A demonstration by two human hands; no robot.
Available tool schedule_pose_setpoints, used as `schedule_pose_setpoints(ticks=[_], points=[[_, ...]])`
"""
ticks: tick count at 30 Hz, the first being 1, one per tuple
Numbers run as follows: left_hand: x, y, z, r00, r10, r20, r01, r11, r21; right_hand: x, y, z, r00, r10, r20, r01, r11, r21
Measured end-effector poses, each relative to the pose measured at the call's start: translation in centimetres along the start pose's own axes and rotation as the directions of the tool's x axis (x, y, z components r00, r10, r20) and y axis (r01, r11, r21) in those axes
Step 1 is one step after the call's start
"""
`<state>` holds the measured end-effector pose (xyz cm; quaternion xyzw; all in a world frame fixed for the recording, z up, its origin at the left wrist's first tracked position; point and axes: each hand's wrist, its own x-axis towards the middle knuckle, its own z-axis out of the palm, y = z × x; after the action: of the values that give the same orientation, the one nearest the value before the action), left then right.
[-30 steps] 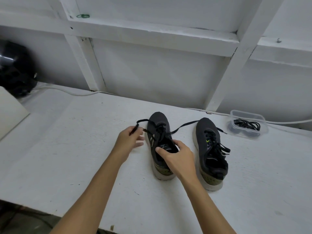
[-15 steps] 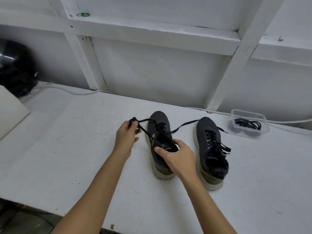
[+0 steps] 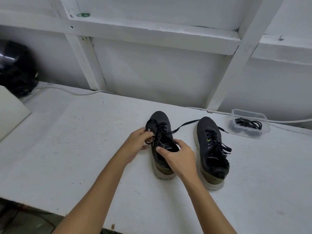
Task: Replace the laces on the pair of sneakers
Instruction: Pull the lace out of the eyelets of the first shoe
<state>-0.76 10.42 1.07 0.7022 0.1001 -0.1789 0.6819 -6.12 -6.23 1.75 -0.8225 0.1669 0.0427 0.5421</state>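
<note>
— Black flat lace (image 3: pixel 152 130) on the left dark knit sneaker (image 3: pixel 160 137) is where we could come unstuck. Our left hand (image 3: pixel 137 143) pinches a loop of it at the shoe's left edge, fingers curled round the cord, while our right hand (image 3: pixel 178 155) grips the collar, thumb on the tongue, to hold the shoe down on the white painted table (image 3: pixel 67 149).

— So what fails first?

— We judge that a sharp tug could snag the lace in an eyelet and drag the shoe across the table instead of freeing the cord. If our right hand's hold slackens, the sneaker may tip or twist.

— And that loose end?

— One tail (image 3: pixel 185 124) trails from the left shoe toward the toe of the right dark sneaker (image 3: pixel 211 146), which stands just beside it, laced. A long pull could whip that tail against the second shoe or tangle it with that shoe's own laces.

— Anything else around us?

— A clear plastic tub (image 3: pixel 234 130) holding coiled black spare laces (image 3: pixel 248 123) sits near the right sneaker, by the wall; the right shoe stands between our hands and it. A white cable (image 3: pixel 67 91) runs along the wall's foot, a black glossy object (image 3: pixel 15 68) sits far left, and a pale board (image 3: pixel 10 110) lies beside it, all well apart from our work.
</note>
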Motion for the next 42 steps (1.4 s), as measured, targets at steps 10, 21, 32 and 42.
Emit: schedule_pose_setpoints(ticks=[10,21,32,42], points=[[-0.7,-1.0,-0.9,0.946,0.057,-0.319,0.027,0.967,0.252,0.0,-0.8,-1.6,0.987,-0.158,-0.002,0.157,0.985,-0.075],[-1.0,-0.7,1.1,0.802,0.456,-0.386,-0.144,0.774,0.616,2.3,-2.6,-1.8,0.950,-0.194,0.243,0.286,0.853,-0.436],[-1.1,-1.0,1.0,0.995,0.084,-0.057,-0.076,0.989,0.125,3.1,-2.7,-1.2,0.941,-0.198,0.276,0.321,0.786,-0.528],[-1.2,-0.5,0.9,0.989,0.125,-0.079,-0.110,0.979,0.170,3.4,-2.2,-0.8,0.950,-0.223,0.220,0.290,0.892,-0.347]])
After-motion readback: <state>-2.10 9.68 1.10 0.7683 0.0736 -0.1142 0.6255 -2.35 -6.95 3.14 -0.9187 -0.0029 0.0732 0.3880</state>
